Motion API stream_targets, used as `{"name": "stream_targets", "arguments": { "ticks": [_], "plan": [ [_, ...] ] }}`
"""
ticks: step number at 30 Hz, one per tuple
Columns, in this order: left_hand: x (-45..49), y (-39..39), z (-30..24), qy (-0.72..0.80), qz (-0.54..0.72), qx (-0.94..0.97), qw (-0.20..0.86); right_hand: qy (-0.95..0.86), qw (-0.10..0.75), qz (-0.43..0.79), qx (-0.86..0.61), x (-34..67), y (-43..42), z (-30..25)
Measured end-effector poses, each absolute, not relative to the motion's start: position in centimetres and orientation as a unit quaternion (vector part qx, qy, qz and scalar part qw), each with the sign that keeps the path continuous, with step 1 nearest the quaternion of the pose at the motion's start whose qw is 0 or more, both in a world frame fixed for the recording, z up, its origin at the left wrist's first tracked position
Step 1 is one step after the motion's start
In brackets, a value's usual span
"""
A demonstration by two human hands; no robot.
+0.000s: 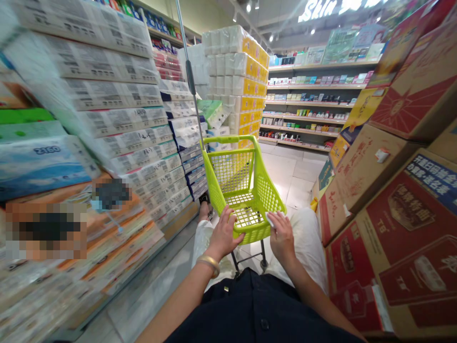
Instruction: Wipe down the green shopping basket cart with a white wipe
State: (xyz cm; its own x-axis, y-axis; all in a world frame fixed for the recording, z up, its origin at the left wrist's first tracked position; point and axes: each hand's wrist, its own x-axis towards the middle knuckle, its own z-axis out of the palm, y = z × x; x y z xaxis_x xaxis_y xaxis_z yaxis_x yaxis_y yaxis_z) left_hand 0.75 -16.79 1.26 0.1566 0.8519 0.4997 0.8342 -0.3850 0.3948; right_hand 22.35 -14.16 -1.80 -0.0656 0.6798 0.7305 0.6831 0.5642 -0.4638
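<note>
1. A store aisle runs ahead, with stacked toilet-paper packs (107, 119) at the left of the frame and cardboard cartons (385, 224) at the right.
2. A lime-green shopping cart (230, 171) stands at lower centre.
3. The left hand (223, 233) curls around its near rim, holding it.
4. The right hand (282, 237) lies half-open on the rim, a small white slip (270, 219) at its fingers; whether it grips, I cannot tell.

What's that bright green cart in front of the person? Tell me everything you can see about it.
The lime-green shopping cart is a small basket of glossy-looking plastic with grid-patterned, perforated walls and floor and a rounded top rim. It stands upright on a tiled aisle floor, on dark metal legs, its wheels mostly hidden. A thin metal pole rises from its far corner. The left hand rests on the near rim, and the right hand presses a white scrap against it.
</note>
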Motion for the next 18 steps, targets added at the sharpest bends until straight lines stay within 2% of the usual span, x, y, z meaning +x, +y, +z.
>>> {"name": "stream_targets", "arguments": {
  "ticks": [5, 12, 18],
  "plan": [
    [0.7, -16.8, 1.2, 0.546, 0.34, 0.766, 0.009, -0.846, 0.416, 0.033, -0.332, 19.3, -16.2, -1.2],
    [0.7, -16.8, 1.3, 0.551, 0.331, 0.766, 0.005, -0.713, 0.497, 0.007, -0.494, 22.8, -13.7, -1.7],
    [0.7, -16.7, 1.2, 0.544, 0.335, 0.769, -0.005, -0.838, 0.423, 0.051, -0.342, 19.7, -15.8, -1.1]
  ]
}}
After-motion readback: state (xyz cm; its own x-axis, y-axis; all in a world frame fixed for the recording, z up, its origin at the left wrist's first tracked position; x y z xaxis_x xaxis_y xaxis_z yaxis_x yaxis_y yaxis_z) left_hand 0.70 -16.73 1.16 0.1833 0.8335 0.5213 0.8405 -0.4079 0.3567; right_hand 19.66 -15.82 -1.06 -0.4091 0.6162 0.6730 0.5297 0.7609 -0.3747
